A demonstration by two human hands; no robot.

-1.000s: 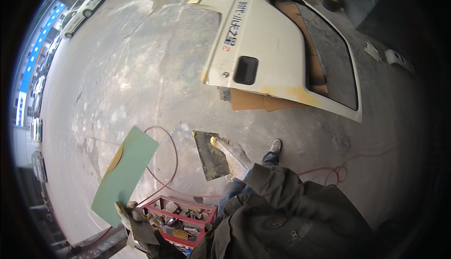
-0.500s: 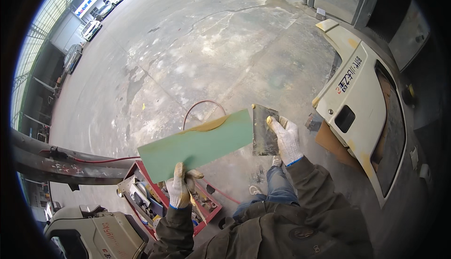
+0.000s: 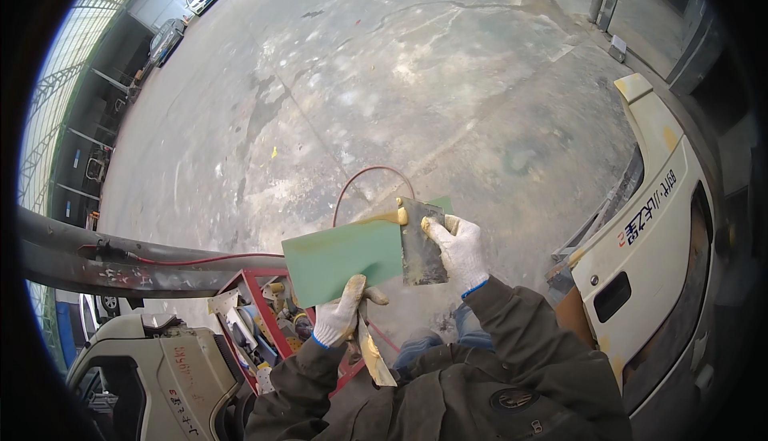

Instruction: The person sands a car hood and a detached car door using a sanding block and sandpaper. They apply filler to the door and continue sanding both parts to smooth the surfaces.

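My left hand (image 3: 342, 313), in a white knit glove, is closed on a green flat mixing board (image 3: 340, 259). A scraper-like strip (image 3: 374, 361) smeared with yellow also hangs below that hand, its upper part hidden by the fingers. In my gloved right hand (image 3: 462, 253) is a dark, flat metal spreader (image 3: 424, 249), pinched at its right side. It stands over the right part of the board, whose end shows behind it. Yellow putty (image 3: 402, 215) sits on the spreader's upper left corner, and a yellowish smear runs along the board's far edge.
A red-framed cart (image 3: 268, 309) full of tools stands beside my left arm. A red hose (image 3: 200, 259) runs along a dark beam (image 3: 160, 277) and loops onto the floor. A cream vehicle panel (image 3: 652, 233) stands to my right, another cream vehicle part (image 3: 152, 369) at lower left.
The spreader has moved from beside the board's right end to over it, with a bigger putty lump at its corner. The board sits nearer and further right in view. My view has swung left.
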